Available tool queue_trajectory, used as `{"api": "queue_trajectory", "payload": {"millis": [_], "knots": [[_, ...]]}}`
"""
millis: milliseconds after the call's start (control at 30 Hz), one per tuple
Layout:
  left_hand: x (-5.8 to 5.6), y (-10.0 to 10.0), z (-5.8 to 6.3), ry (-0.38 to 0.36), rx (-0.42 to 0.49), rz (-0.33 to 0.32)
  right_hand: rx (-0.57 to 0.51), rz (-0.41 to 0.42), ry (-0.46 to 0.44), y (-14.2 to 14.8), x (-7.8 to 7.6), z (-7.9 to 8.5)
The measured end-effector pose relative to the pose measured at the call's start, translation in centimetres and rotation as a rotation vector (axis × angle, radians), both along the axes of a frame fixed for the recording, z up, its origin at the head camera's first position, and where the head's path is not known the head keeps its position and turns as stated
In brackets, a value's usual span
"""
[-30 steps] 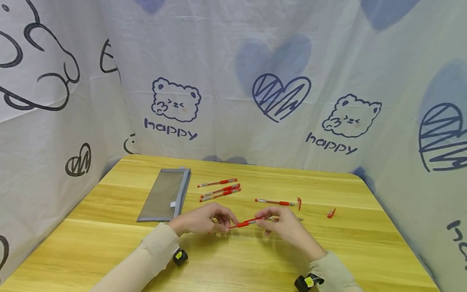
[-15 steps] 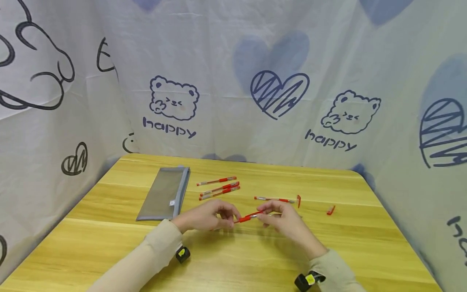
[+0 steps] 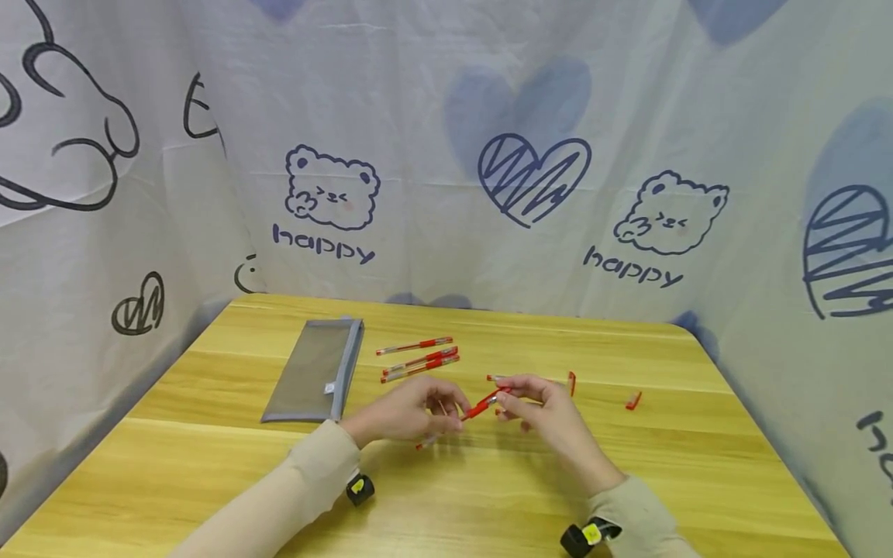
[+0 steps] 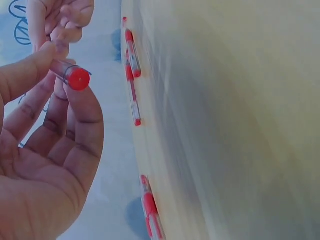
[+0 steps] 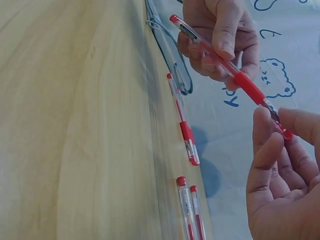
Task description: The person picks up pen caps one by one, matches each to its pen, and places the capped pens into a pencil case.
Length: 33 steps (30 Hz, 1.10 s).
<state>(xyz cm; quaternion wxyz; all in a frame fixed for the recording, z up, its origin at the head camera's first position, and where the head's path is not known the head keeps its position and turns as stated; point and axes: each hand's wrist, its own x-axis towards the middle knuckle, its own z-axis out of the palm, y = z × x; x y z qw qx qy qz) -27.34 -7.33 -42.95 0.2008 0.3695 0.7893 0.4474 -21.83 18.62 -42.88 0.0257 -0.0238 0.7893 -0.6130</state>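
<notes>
A clear-barrelled red gel pen [image 5: 249, 89] is held up between both hands, tilted, above the table. My left hand [image 3: 418, 409] pinches its barrel between thumb and fingers. In the left wrist view the pen's red end plug [image 4: 79, 79] points at the camera. My right hand [image 3: 551, 407] pinches the other end, where a clear and red cap [image 5: 285, 132] sits at the tip beyond the red grip. Behind the right hand, an uncapped pen [image 3: 492, 377] on the table is mostly hidden. Part of another pen shows by that hand's fingers.
Three red pens [image 3: 418, 360] lie at the back, left of centre. Left of them is a grey mesh zip pouch [image 3: 310, 372]. Two loose caps, one nearer [image 3: 572, 384] and one farther right [image 3: 633, 401], lie on the wooden table [image 3: 446, 504]. A printed cloth [image 3: 418, 194] hangs around it.
My left hand has shifted right and my hands have come closer together. The held pen is now tilted more steeply, its capped end higher.
</notes>
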Motion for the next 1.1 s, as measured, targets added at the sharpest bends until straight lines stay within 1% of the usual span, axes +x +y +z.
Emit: {"api": "queue_trajectory", "payload": {"millis": [100, 200, 267, 433, 500, 667, 933, 1100], "knots": [[0.1, 0.4, -0.2, -0.044, 0.035, 0.019, -0.013, -0.013, 0.000, -0.1, 0.1, 0.1], [0.3, 0.7, -0.3, -0.069, 0.069, 0.027, -0.008, -0.017, 0.010, -0.1, 0.1, 0.2], [0.4, 0.9, -0.2, -0.066, 0.084, 0.035, -0.003, -0.021, 0.017, -0.1, 0.1, 0.2], [0.8, 1.2, -0.1, -0.025, 0.095, 0.062, 0.006, -0.014, 0.045, 0.0, 0.1, 0.6], [0.9, 1.4, 0.0, -0.024, 0.099, 0.072, 0.007, -0.006, 0.057, 0.0, 0.1, 0.7], [1.0, 1.7, 0.0, -0.047, 0.112, 0.104, 0.018, 0.008, 0.074, 0.2, 0.0, 0.7], [1.3, 2.1, -0.2, -0.069, 0.128, 0.117, 0.035, 0.043, 0.103, 0.3, -0.2, 0.8], [1.4, 2.3, -0.3, -0.107, 0.125, 0.131, 0.044, 0.077, 0.129, 0.3, -0.2, 0.8]]}}
